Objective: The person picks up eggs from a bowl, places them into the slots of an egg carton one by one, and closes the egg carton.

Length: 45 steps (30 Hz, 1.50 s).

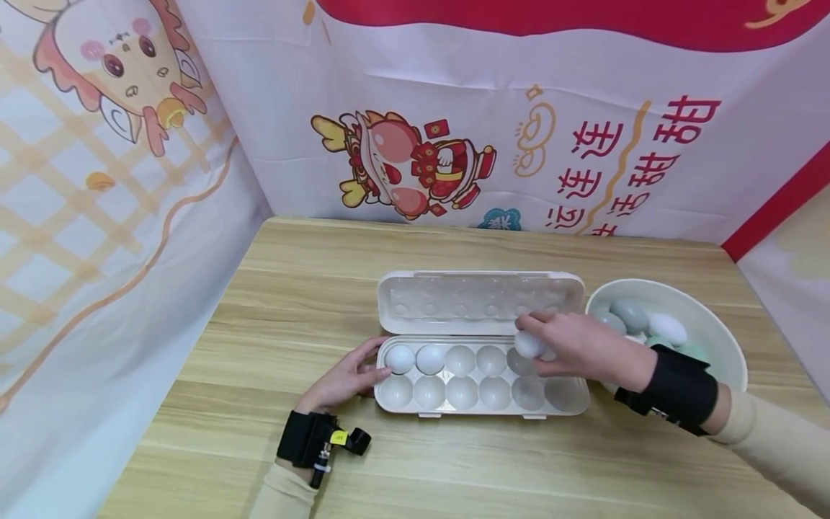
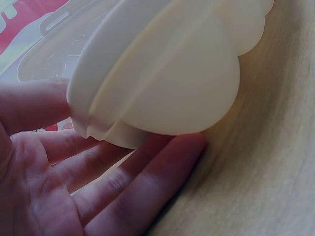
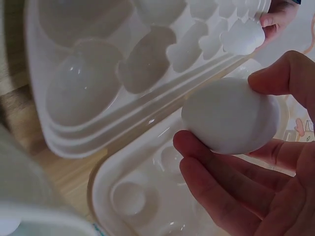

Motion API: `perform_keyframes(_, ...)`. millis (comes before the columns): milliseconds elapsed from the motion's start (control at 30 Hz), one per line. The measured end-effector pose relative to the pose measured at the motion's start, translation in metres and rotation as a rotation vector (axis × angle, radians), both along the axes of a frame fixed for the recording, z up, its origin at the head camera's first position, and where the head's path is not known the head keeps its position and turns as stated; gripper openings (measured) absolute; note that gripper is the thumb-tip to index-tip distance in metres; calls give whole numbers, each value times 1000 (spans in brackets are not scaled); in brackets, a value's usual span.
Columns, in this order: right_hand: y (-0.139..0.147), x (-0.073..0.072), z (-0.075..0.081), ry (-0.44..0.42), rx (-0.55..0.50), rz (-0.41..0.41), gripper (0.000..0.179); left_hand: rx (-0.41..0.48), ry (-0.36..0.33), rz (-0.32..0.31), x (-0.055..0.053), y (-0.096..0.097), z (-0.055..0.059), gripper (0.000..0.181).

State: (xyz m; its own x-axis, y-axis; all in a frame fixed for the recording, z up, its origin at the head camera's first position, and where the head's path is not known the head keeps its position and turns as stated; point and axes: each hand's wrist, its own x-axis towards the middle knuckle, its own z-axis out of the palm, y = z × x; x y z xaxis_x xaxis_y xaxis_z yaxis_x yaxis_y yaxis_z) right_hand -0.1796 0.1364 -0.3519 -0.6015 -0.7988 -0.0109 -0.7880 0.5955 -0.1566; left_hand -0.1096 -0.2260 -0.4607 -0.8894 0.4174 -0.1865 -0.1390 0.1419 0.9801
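Observation:
A white plastic egg carton lies on the table with its lid folded back behind it. Two white eggs sit side by side in the leftmost cups of its back row. My left hand grips the carton's left end, thumb at the rim and fingers around the outside, as the left wrist view shows. Above the right part of the back row, my right hand holds another white egg between thumb and fingertips. The cups below it hold nothing.
A cream bowl stands right of the carton, with white, grey and pale green eggs inside; my right forearm passes over its near side. Behind the wooden table hangs a printed cloth.

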Motion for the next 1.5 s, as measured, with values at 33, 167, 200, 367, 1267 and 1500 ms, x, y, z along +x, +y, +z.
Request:
perform_keyframes(33, -2, 0, -1, 10, -7, 16, 42, 0, -1, 0, 0, 0, 0, 58)
perform_keyframes(167, -7, 0, -7, 23, -41, 65, 43, -4, -11, 6, 1, 1, 0, 57)
perform_keyframes(200, -9, 0, -9, 23, -49, 74, 44, -4, -12, 7, 1, 1, 0, 57)
perform_keyframes(367, -16, 1, -15, 18, -82, 103, 45, -7, 8, 2, 2, 1, 0, 57)
perform_keyframes(1267, -66, 1, -43, 117, -82, 276, 37, -2, -14, 8, 0, 2, 1, 56)
perform_keyframes(1500, -71, 0, -47, 203, -26, 277, 43, 6, -10, 0, 1, 0, 2, 56)
